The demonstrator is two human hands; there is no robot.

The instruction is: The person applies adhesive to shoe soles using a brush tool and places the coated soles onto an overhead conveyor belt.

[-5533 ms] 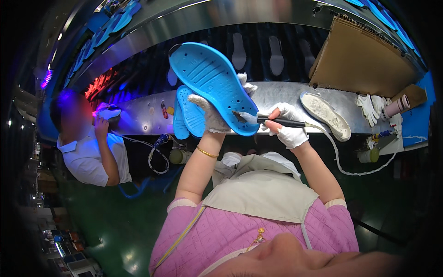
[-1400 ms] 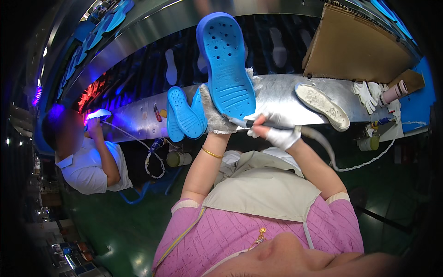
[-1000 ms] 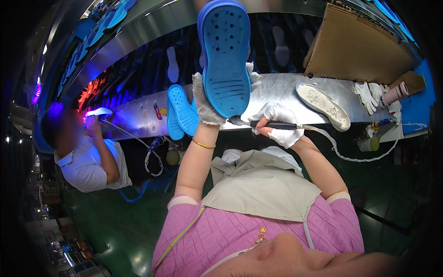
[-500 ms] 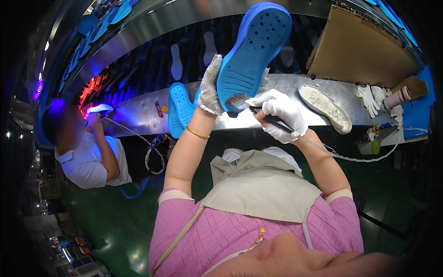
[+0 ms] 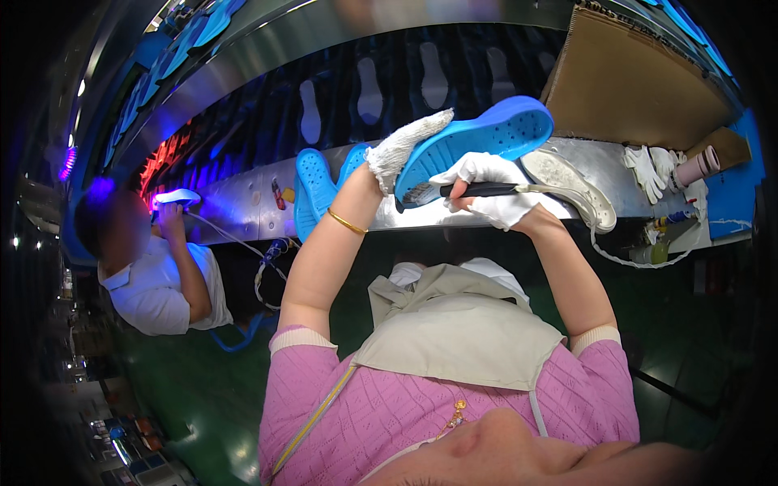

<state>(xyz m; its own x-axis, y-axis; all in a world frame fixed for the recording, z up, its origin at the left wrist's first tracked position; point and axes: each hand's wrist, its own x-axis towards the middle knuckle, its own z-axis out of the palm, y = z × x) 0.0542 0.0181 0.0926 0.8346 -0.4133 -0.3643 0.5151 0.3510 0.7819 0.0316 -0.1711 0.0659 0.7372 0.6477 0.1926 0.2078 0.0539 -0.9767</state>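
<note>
My left hand (image 5: pixel 408 146), in a pale knit glove, is wrapped over the upper edge of a blue shoe sole (image 5: pixel 506 134). The sole is tilted above the metal ledge, its holed end pointing right. My right hand (image 5: pixel 494 174), in a white glove with bare fingertips, grips a brush by its black handle (image 5: pixel 486 189). A pale tube runs from the handle's end. The bristles (image 5: pixel 421 193) are inside the sole's left end, which hides part of them. Below my left hand's side lie more blue soles (image 5: pixel 316 182) on the ledge.
A white-filled sole (image 5: pixel 571 185) lies on the metal ledge (image 5: pixel 251 194) at right. Beyond are white gloves (image 5: pixel 644 174), a pink roll (image 5: pixel 698 170) and a cardboard sheet (image 5: pixel 640 81). Flat insole shapes (image 5: pixel 369 93) sit on the dark conveyor behind. A co-worker (image 5: pixel 162 279) holds a lit sole at left.
The blue sole has been turned from nearly upright to slanting right and lowered. My left hand has rotated with it, and the brush handle now lies almost level.
</note>
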